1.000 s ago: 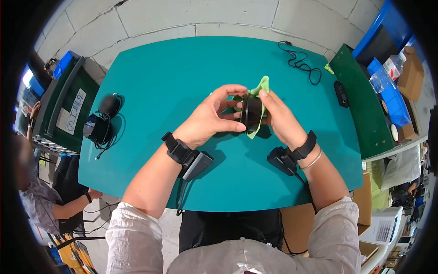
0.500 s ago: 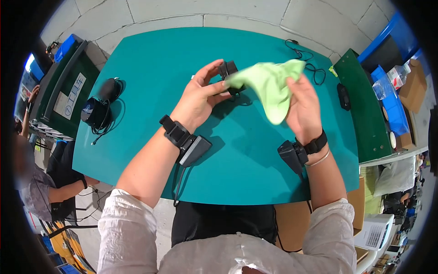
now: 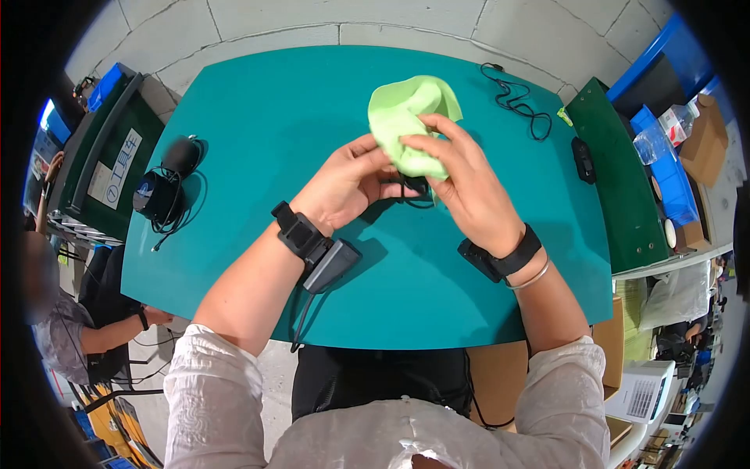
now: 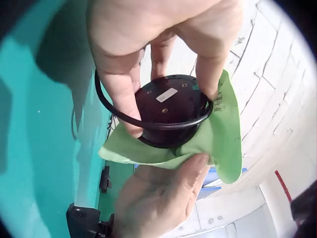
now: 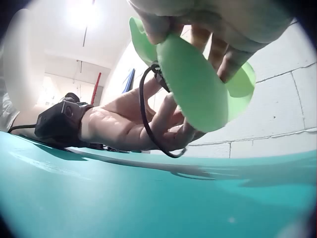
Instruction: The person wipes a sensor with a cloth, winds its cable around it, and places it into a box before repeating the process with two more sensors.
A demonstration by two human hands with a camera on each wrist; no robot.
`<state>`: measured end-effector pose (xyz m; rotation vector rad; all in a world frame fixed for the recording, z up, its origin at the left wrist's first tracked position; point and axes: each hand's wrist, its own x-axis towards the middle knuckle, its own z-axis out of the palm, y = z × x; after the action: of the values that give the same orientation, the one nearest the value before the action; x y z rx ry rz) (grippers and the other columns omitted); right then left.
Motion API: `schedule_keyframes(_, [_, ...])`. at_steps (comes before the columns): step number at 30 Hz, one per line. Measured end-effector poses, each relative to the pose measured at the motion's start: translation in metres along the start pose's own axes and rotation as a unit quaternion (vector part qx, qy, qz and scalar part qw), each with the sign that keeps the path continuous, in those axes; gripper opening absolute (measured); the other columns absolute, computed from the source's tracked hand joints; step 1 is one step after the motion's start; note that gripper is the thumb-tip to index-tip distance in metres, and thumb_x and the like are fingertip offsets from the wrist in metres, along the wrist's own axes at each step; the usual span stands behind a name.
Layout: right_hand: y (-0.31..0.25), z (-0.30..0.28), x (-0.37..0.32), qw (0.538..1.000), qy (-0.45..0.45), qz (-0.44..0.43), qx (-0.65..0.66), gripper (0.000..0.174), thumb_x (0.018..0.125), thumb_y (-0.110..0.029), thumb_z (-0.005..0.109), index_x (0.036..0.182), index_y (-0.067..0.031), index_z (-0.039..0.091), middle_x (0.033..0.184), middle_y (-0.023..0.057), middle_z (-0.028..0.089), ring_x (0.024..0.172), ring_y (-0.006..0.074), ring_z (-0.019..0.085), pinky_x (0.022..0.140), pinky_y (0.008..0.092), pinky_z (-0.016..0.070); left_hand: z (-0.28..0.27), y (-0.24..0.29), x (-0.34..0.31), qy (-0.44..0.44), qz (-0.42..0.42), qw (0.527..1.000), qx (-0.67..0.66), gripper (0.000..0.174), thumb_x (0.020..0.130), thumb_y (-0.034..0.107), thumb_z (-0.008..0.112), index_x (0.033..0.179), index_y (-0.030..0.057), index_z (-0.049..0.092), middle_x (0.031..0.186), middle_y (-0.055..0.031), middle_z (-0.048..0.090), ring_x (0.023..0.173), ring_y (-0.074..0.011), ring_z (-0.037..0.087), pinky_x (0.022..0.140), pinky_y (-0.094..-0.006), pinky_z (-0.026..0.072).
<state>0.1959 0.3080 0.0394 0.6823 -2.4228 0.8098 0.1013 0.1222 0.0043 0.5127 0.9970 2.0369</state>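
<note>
Half a second ago the green cloth (image 3: 406, 129) was a blurred sheet stretched out toward the right hand (image 3: 469, 180), well over at 3 o'clock of the left hand (image 3: 344, 184). Now it is bunched up, and the right hand has come in toward 9 o'clock, close beside the left, which is in much the same place. The black disc (image 4: 173, 103), largely in view then, is almost hidden by the cloth from above.

Seen from the head, cloth and disc lie at 1 to 2 o'clock of the left hand and at 10 to 11 o'clock of the right. The left hand is partly closed, its thumb and fingers gripping the rim of the disc. The right hand has its fingers bent and pinches the cloth against the disc. From the left wrist, the disc sits at 6 o'clock of the left palm, its flat face with a pale label (image 4: 167, 94) showing; the cloth wraps its far side, and the right thumb presses there. A black cord (image 5: 143, 104) loops below the disc. From the right wrist, the cloth is clear of the surface (image 3: 437, 305).

Farther off, a loose cable (image 3: 512, 105) lies toward 2 o'clock on the surface.
</note>
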Motion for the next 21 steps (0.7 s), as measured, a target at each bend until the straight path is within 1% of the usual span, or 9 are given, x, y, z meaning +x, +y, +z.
schedule_keyframes(3, [0.011, -0.001, -0.005, 0.998, 0.021, 0.057, -0.003, 0.04, 0.095, -0.025, 0.057, 0.129, -0.0044, 0.052, 0.125, 0.017, 0.053, 0.114, 0.034, 0.053, 0.097, 0.0396, 0.0447, 0.005, -0.004, 0.0, 0.025, -0.013, 0.997, 0.071, 0.051, 0.091, 0.025, 0.066, 0.133, 0.0036, 0.047, 0.116, -0.0063, 0.06, 0.1, -0.016, 0.063, 0.079, -0.0309, 0.0548])
schedule_keyframes(5, [0.007, -0.008, -0.003, 0.978, -0.003, 0.177, 0.113, 0.049, 0.098, -0.039, 0.053, 0.128, 0.0001, 0.05, 0.122, 0.0195, 0.053, 0.112, 0.0306, 0.054, 0.094, 0.0376, 0.0452, 0.012, -0.002, -0.002, -0.005, -0.015, 0.997, 0.07, 0.056, 0.09, 0.026, 0.067, 0.136, 0.0034, 0.046, 0.115, -0.0057, 0.061, 0.098, -0.0151, 0.063, 0.08, -0.0308, 0.0546])
schedule_keyframes(10, [0.018, 0.006, -0.008, 0.909, 0.009, 0.312, 0.274, 0.044, 0.099, -0.037, 0.053, 0.122, 0.0004, 0.053, 0.112, 0.0119, 0.06, 0.103, 0.023, 0.058, 0.089, 0.0348, 0.047, 0.008, 0.006, -0.001, 0.025, 0.04, 0.992, 0.116, 0.071, 0.078, 0.008, 0.076, 0.141, 0.0065, 0.043, 0.132, -0.0055, 0.05, 0.115, -0.0179, 0.053, 0.094, -0.0332, 0.0486])
schedule_keyframes(12, [0.017, 0.01, -0.008, 0.791, 0.051, 0.384, 0.473, 0.038, 0.1, -0.03, 0.051, 0.12, 0.0024, 0.054, 0.107, 0.0087, 0.063, 0.099, 0.0196, 0.061, 0.089, 0.0335, 0.0489, 0.012, 0.008, -0.001, 0.012, 0.078, 0.984, 0.158, 0.072, 0.077, 0.005, 0.076, 0.141, 0.0067, 0.043, 0.133, -0.0056, 0.048, 0.117, -0.0188, 0.051, 0.095, -0.0333, 0.0472])
schedule_keyframes(13, [0.02, 0.011, -0.009, 0.792, 0.05, 0.384, 0.472, 0.038, 0.1, -0.03, 0.051, 0.12, 0.0024, 0.054, 0.107, 0.0087, 0.063, 0.099, 0.0196, 0.061, 0.089, 0.0335, 0.0489, 0.014, 0.009, 0.0, -0.001, 0.117, 0.973, 0.198, 0.073, 0.075, 0.003, 0.076, 0.141, 0.0069, 0.042, 0.135, -0.0057, 0.047, 0.119, -0.0196, 0.049, 0.097, -0.0335, 0.0459])
schedule_keyframes(15, [0.025, 0.01, -0.01, 0.684, 0.003, 0.394, 0.615, 0.033, 0.101, -0.022, 0.049, 0.121, 0.0039, 0.053, 0.108, 0.0099, 0.064, 0.098, 0.0181, 0.063, 0.089, 0.0335, 0.0506, 0.015, 0.01, 0.0, 0.002, 0.141, 0.968, 0.209, 0.075, 0.073, -0.002, 0.076, 0.14, 0.0072, 0.043, 0.138, -0.0054, 0.044, 0.122, -0.0201, 0.046, 0.097, -0.0329, 0.0448])
schedule_keyframes(16, [0.022, 0.006, -0.01, 0.67, -0.013, 0.399, 0.625, 0.03, 0.1, -0.017, 0.047, 0.121, 0.0045, 0.052, 0.109, 0.0112, 0.063, 0.098, 0.0186, 0.064, 0.09, 0.0331, 0.0515, 0.013, 0.009, 0.001, 0.015, 0.148, 0.967, 0.205, 0.074, 0.073, -0.003, 0.075, 0.139, 0.0072, 0.043, 0.138, -0.0054, 0.043, 0.121, -0.02, 0.047, 0.097, -0.0333, 0.045])
schedule_keyframes(19, [0.015, -0.004, -0.004, 0.688, 0.022, 0.4, 0.605, 0.027, 0.099, -0.013, 0.048, 0.119, 0.0043, 0.052, 0.11, 0.0117, 0.063, 0.098, 0.0191, 0.064, 0.089, 0.0324, 0.0518, 0.01, 0.013, 0.001, 0.058, 0.163, 0.964, 0.203, 0.072, 0.073, -0.002, 0.076, 0.137, 0.0062, 0.043, 0.136, -0.0064, 0.044, 0.121, -0.0211, 0.047, 0.099, -0.0344, 0.0457])
schedule_keyframes(21, [0.033, -0.01, -0.007, 0.77, 0.088, 0.358, 0.52, 0.022, 0.097, -0.008, 0.049, 0.116, 0.003, 0.052, 0.11, 0.0101, 0.063, 0.096, 0.0178, 0.064, 0.086, 0.0305, 0.0518, 0.008, 0.016, 0.002, 0.085, 0.17, 0.961, 0.2, 0.071, 0.073, -0.001, 0.077, 0.136, 0.0053, 0.043, 0.134, -0.0075, 0.046, 0.121, -0.0222, 0.047, 0.101, -0.0352, 0.0462])
